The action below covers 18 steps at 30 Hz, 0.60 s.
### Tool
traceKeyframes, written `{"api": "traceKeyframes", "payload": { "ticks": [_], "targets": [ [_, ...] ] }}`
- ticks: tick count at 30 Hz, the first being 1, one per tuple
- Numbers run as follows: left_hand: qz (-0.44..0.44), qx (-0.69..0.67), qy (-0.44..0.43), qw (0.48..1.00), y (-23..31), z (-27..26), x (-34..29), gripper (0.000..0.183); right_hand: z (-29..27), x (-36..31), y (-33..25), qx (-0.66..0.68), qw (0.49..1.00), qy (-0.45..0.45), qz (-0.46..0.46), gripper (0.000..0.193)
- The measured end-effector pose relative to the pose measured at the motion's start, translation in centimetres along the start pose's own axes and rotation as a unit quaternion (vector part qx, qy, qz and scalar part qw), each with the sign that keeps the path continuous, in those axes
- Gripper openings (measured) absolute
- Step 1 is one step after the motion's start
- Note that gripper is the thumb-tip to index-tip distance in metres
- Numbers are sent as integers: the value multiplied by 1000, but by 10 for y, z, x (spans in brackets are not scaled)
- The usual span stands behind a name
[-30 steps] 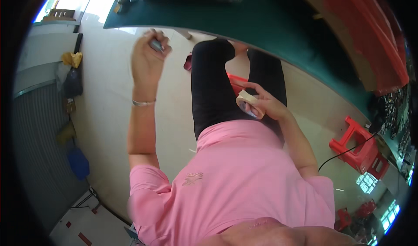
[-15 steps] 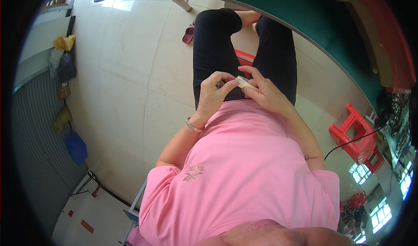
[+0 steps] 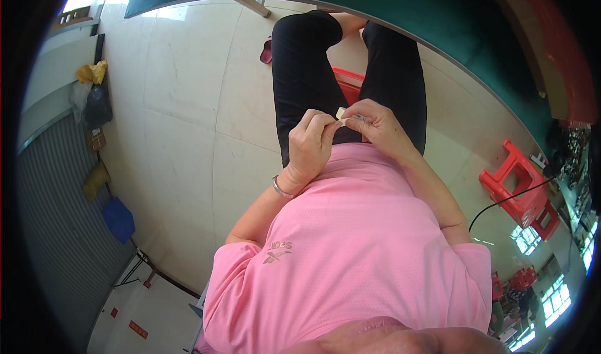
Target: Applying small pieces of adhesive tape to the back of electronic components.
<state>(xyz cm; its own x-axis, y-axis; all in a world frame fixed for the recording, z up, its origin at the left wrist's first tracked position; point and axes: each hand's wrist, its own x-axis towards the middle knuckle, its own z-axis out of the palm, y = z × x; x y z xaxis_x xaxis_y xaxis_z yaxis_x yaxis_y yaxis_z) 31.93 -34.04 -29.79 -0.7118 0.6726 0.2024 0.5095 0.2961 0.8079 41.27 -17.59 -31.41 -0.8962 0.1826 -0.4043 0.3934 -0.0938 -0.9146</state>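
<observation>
Filling the bg, pale tiled floor [image 3: 181, 160] ran under most things. Corrugated grey panel [image 3: 66, 210] stood along far L. Dk green table [image 3: 432, 22] crossed the top & bent down the R side (fisheye). Pink shirt [image 3: 369, 247] took lower ctr; blk trousers [image 3: 307, 66] above it, knees near/under table edge. Red stool [image 3: 516, 188] sat on floor to R, blk cable [image 3: 504, 202] crossing in front of it. Red plastic thing [image 3: 349, 80] showed btwn the legs, mostly hidden, couldn't ID. Blk bag [image 3: 99, 105] at L by the panel, yellow bag [image 3: 92, 72] just above it. Maroon shoe [image 3: 267, 51] on floor, just L of the trousers.

Both hands over lap, almost touching. R hand [image 3: 383, 131]: fingers bent, gripping the roll, thumb toward L fingertips. L hand [image 3: 308, 142]: fingers curled in, thumb + index pinching a pale bit; couldn't tell what the other L fingers held, if anything. Tape roll [image 3: 340, 113], cream, mostly covered by R fingers, one end poking out btwn hands. Bracelet [image 3: 280, 188] on L wrist. Smallest: pale bit [image 3: 342, 123] at L fingertips, just below roll; too tiny to ID.
</observation>
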Motion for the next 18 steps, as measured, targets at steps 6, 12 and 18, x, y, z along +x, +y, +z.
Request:
{"api": "traceKeyframes", "payload": {
  "ticks": [6,12,18],
  "targets": [
    [-113,37,144,982,-6,-16,10,13,-4,-1,-2,-24,998,64,-15,11],
    [-435,-559,63,703,-42,-44,3,30,-3,1,-21,22,999,28,36,12],
    [-382,-581,-39,717,-23,-28,-4,38,-1,2,-33,8,998,31,59,23]
  ]
}}
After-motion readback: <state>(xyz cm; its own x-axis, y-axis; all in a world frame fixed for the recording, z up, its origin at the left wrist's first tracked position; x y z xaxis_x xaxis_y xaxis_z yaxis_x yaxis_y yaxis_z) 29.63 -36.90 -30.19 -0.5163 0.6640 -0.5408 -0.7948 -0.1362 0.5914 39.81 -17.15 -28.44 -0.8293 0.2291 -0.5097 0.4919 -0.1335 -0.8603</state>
